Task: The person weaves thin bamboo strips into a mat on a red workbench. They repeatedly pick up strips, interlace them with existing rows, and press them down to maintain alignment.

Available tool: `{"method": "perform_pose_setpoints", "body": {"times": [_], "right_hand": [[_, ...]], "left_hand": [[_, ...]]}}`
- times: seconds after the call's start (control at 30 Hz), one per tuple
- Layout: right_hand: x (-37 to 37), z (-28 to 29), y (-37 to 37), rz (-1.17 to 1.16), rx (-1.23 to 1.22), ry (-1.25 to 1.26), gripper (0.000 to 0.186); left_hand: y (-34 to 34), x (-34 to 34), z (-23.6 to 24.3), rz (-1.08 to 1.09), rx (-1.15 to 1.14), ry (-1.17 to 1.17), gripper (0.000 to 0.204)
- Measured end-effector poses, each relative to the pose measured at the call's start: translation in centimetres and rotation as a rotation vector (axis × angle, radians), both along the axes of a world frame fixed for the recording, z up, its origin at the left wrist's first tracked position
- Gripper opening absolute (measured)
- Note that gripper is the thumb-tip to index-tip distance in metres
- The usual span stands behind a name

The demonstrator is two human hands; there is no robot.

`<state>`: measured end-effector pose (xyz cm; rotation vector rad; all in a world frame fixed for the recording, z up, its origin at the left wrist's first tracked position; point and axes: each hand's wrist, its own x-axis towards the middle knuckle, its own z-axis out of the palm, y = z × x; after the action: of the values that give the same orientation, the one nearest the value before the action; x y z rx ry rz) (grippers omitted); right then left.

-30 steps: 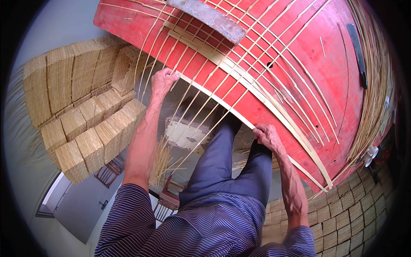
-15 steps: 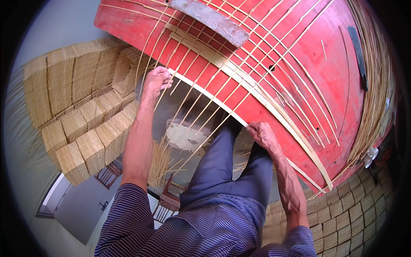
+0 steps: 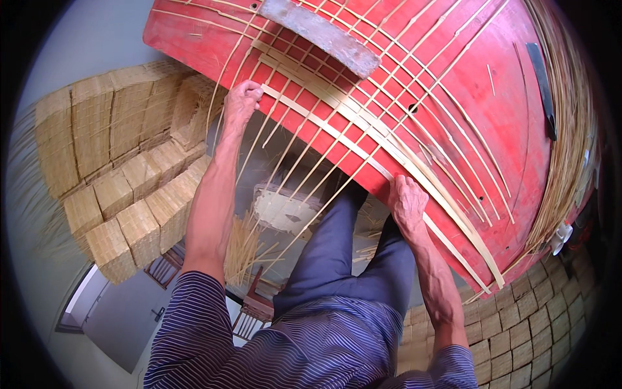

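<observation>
A pale flat bamboo strip [image 3: 329, 129] runs between my two hands, interlaced with thin bamboo rods that overhang the near edge of the red table [image 3: 476, 126]. My left hand [image 3: 243, 98] pinches the strip's left end. Further right, my right hand [image 3: 408, 202] is closed on the same strip, whose tail passes on to the right beneath it. Beyond it, several flat strips [image 3: 363, 115] lie close together across the rods. A crosswise lattice of bamboo rods [image 3: 395, 55] spreads over the table, weighed down by a long grey bar [image 3: 322, 37].
A dark flat blade [image 3: 543, 89] and a bundle of long thin rods [image 3: 562, 129] lie on the right of the table. Stacked woven blocks [image 3: 116, 175] stand at left, more [image 3: 531, 318] at lower right. Below are cut sticks [image 3: 243, 249] and a wooden chair [image 3: 254, 305].
Both hands have moved away from me, carrying the strip off the table's near edge and closer to the woven strips. My right hand has also shifted slightly right.
</observation>
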<state>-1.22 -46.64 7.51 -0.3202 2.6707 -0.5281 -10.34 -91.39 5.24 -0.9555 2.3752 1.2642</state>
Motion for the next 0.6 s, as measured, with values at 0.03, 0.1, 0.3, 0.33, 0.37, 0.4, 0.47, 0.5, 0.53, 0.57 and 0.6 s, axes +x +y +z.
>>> {"method": "perform_pose_setpoints", "body": {"times": [0.03,0.1,0.3,0.33,0.37,0.4,0.47,0.5,0.53,0.57,0.6], "right_hand": [[0.1,0.8,-0.2,0.031,0.032,-0.007,0.017],[-1.2,2.3,-1.5,0.075,0.027,0.004,0.018],[-7.3,3.1,-7.8,0.174,-0.091,0.068,0.026],[-8.1,2.4,-8.6,0.201,-0.075,0.07,0.025],[-8.5,1.2,-9.9,0.234,-0.075,0.064,0.024],[-8.8,0.5,-10.7,0.27,-0.061,0.062,0.023],[-9.2,-0.5,-11.0,0.314,-0.005,0.032,0.031],[-9.2,-1.0,-10.9,0.333,0.026,0.014,0.035],[-9.2,-1.5,-10.6,0.332,0.007,0.039,0.031],[-9.3,-1.7,-10.5,0.341,0.018,0.039,0.03],[-9.3,-1.9,-10.3,0.348,0.03,0.039,0.028]], "left_hand": [[-0.4,-0.2,0.0,-0.039,-0.062,-0.01,0.017],[0.1,-0.6,0.6,-0.118,-0.154,0.018,0.017],[0.2,-1.4,0.0,-0.165,-0.181,0.036,0.014],[0.4,-1.8,0.0,-0.186,-0.193,0.027,0.014],[-0.1,-1.6,0.5,-0.201,-0.221,0.007,0.014],[-0.2,-1.5,0.7,-0.212,-0.235,-0.006,0.015],[-0.3,-1.8,0.7,-0.239,-0.249,0.006,0.015],[-0.2,-2.0,0.6,-0.256,-0.252,0.01,0.015],[0.0,-2.0,0.5,-0.274,-0.26,0.016,0.016],[0.0,-2.2,0.4,-0.29,-0.272,0.023,0.017],[0.2,-2.3,0.2,-0.307,-0.283,0.032,0.018]]}}
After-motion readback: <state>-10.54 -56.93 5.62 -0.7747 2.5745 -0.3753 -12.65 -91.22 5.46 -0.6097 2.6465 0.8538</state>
